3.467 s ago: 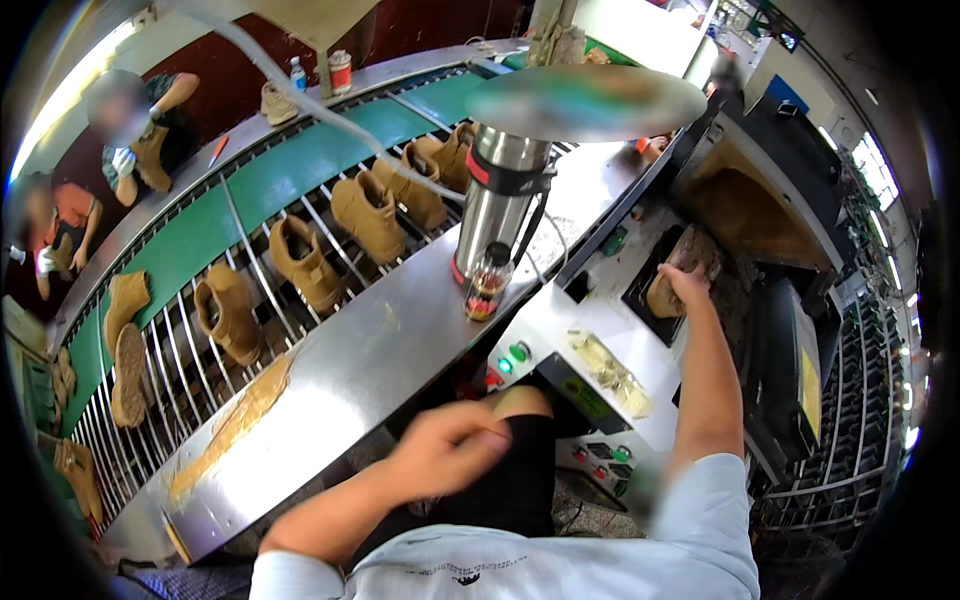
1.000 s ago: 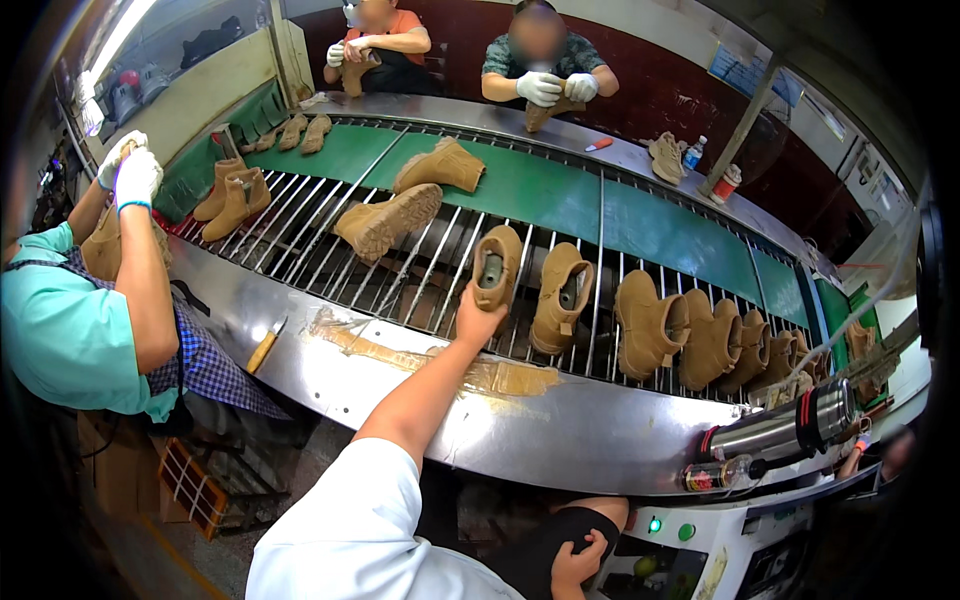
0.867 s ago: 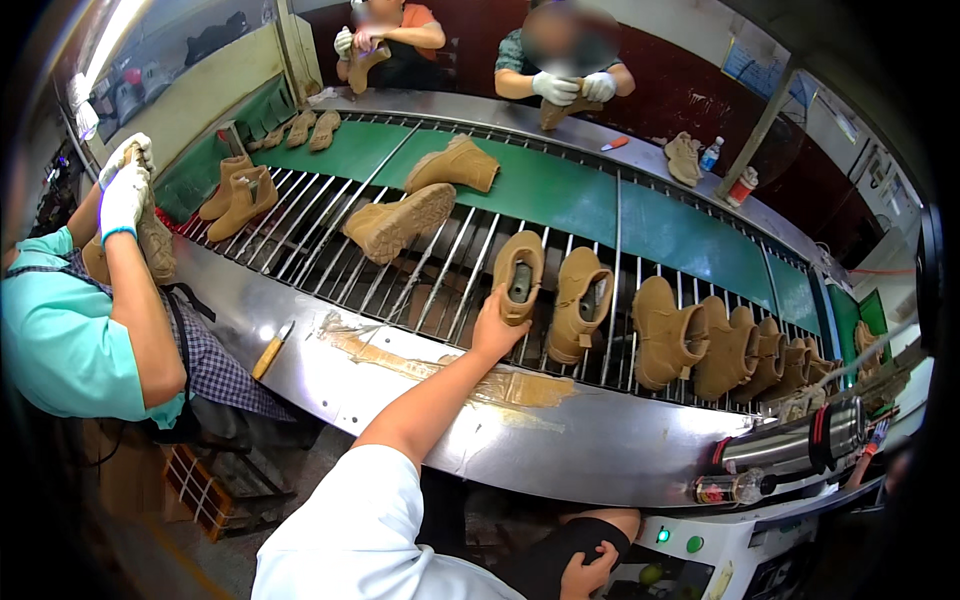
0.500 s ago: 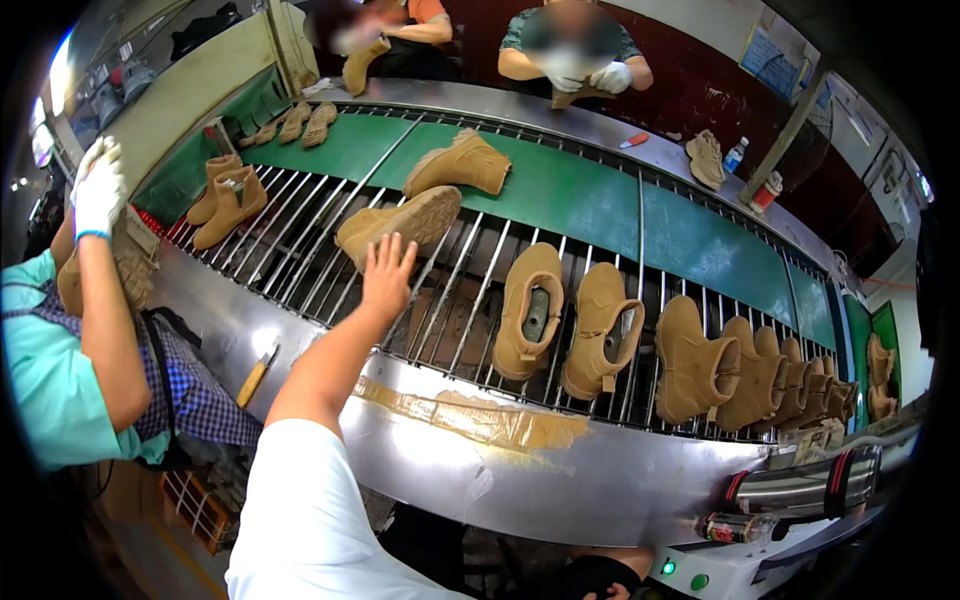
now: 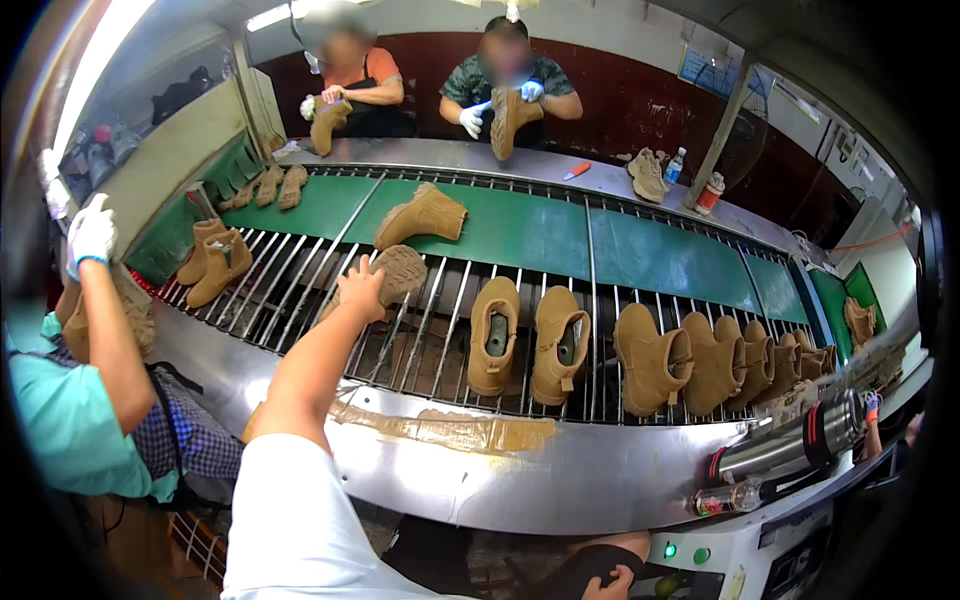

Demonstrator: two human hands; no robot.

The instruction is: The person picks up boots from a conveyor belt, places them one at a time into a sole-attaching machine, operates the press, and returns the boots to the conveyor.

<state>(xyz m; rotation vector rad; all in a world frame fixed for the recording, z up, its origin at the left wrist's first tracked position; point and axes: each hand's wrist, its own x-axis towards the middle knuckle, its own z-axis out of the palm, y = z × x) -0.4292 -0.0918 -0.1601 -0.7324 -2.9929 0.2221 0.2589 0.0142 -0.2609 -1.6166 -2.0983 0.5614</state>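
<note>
My left hand (image 5: 362, 290) reaches over the metal roller rack and closes around a tan ankle boot (image 5: 402, 270) lying on its side. The boot's ribbed sole shows beside my fingers; my hand hides much of its upper. Behind it, another tan boot (image 5: 425, 215) lies sideways on the green belt. To the right stand two upright tan boots, one (image 5: 494, 338) with a dark insole visible inside, the other (image 5: 560, 345) beside it. Low in the view, my right hand (image 5: 610, 582) rests near my lap with curled fingers, partly cut off by the lower edge; nothing shows in it.
Several more boots (image 5: 650, 360) line the rack at right. A steel flask (image 5: 780, 445) and a plastic bottle (image 5: 730, 497) lie at the near right. A co-worker's gloved hand (image 5: 92, 235) is at far left. Two people handle boots across the steel counter (image 5: 400, 155).
My left hand has gone from spread fingers to gripping the boot. The view has shifted. Across the counter, a co-worker now holds a boot upright, sole showing.
</note>
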